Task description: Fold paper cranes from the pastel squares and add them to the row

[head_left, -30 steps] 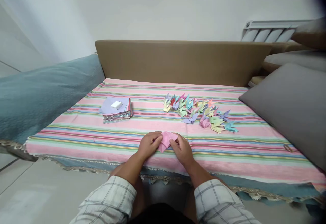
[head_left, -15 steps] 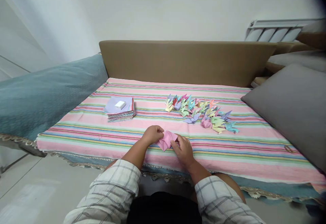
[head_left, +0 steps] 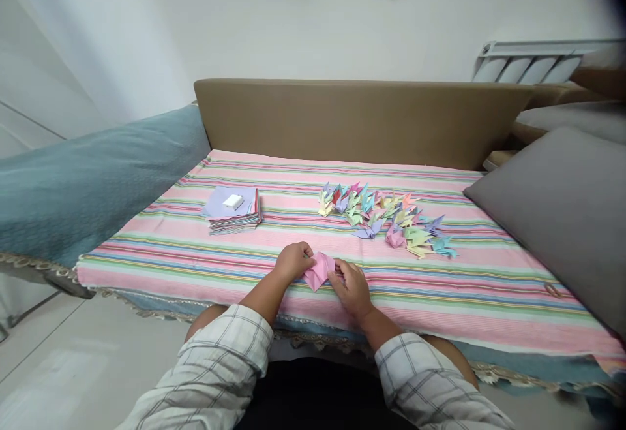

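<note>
The finer folds of the pink paper (head_left: 317,271) are too small to make out, and fingertips partly cover its sides. It sits near the front edge of the striped cloth (head_left: 274,247), left hand (head_left: 292,261) and right hand (head_left: 353,290) each pinching one side. Open cloth separates it from the paper stack (head_left: 235,216) toward the left edge; the overlapping cranes (head_left: 381,211) lie beyond the right hand.

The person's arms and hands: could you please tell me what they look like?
The left sleeve and right sleeve are white with thin dark checks, loose and creased, ending partway along the forearms. The left hand and right hand wear no gloves, and no watch shows.
</note>
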A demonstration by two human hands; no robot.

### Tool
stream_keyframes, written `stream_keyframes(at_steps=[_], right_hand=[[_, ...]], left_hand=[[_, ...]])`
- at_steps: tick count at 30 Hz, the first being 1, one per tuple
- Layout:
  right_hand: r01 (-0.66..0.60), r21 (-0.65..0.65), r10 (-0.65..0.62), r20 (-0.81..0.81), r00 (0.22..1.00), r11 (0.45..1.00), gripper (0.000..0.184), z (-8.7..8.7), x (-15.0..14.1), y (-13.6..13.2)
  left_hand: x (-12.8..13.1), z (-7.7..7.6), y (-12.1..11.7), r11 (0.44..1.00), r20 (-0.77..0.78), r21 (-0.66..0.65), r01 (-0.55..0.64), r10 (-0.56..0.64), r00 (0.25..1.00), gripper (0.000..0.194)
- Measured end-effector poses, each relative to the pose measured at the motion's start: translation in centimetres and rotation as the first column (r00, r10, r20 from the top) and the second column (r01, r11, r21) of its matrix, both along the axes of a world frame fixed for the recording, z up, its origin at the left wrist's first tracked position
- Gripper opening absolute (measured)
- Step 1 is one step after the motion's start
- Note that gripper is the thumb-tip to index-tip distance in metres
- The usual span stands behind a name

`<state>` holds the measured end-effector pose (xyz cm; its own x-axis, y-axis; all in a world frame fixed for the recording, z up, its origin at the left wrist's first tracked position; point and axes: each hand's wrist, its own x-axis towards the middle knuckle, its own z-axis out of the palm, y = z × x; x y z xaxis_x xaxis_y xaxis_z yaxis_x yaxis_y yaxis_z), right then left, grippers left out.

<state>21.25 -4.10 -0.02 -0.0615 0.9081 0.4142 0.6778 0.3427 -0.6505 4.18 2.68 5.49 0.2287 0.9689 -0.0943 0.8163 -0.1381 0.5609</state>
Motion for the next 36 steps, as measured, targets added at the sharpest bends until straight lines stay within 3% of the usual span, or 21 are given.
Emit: stream_keyframes(at_steps=[7,10,12,14,16,19,28,34,36], right_hand=[[0.019,0.024,-0.019,0.022,1.0,1.0,0.039,-0.1,0.0,-0.1],[0.012,0.022,-0.012,0.011,1.0,1.0,0.038,0.0,0.0,-0.1],[-0.001,0.018,0.001,-0.008,1.0,1.0,0.037,0.0,0.0,-0.1],[-0.004,0.016,0.004,-0.022,1.0,1.0,0.036,0.0,0.0,-0.1],[0.0,0.018,0.001,-0.025,1.0,1.0,0.036,-0.1,0.0,-0.1],[0.003,0.019,-0.003,-0.025,1.0,1.0,0.036,-0.2,0.0,-0.1],[0.007,0.009,-0.006,-0.013,1.0,1.0,0.037,0.0,0.0,-0.2],[0.007,0.018,-0.007,-0.007,1.0,1.0,0.037,-0.1,0.0,-0.2],[0.006,0.017,-0.006,-0.007,1.0,1.0,0.037,-0.2,0.0,-0.1]], left_hand=[[-0.7,-0.5,-0.1,0.996,-0.008,0.036,0.079,-0.078,0.997,0.018],[-1.2,-0.9,-0.3,0.988,0.027,0.061,0.143,-0.144,0.989,0.029],[-1.7,-1.2,-0.6,0.973,0.119,0.14,0.185,-0.202,0.972,0.044],[-2.2,-1.5,-1.1,0.948,0.194,0.23,0.22,-0.266,0.944,0.041],[-2.6,-1.7,-1.6,0.914,0.204,0.271,0.303,-0.362,0.909,0.031],[-3.0,-1.8,-2.3,0.88,0.149,0.276,0.387,-0.437,0.887,0.039],[-3.2,-2.8,-2.1,0.861,-0.002,0.36,0.36,-0.385,0.923,0.017],[-2.3,-2.4,-2.0,0.856,-0.044,0.365,0.365,-0.376,0.926,0.036],[-1.8,-2.3,-2.1,0.881,-0.015,0.35,0.319,-0.336,0.942,0.054]])
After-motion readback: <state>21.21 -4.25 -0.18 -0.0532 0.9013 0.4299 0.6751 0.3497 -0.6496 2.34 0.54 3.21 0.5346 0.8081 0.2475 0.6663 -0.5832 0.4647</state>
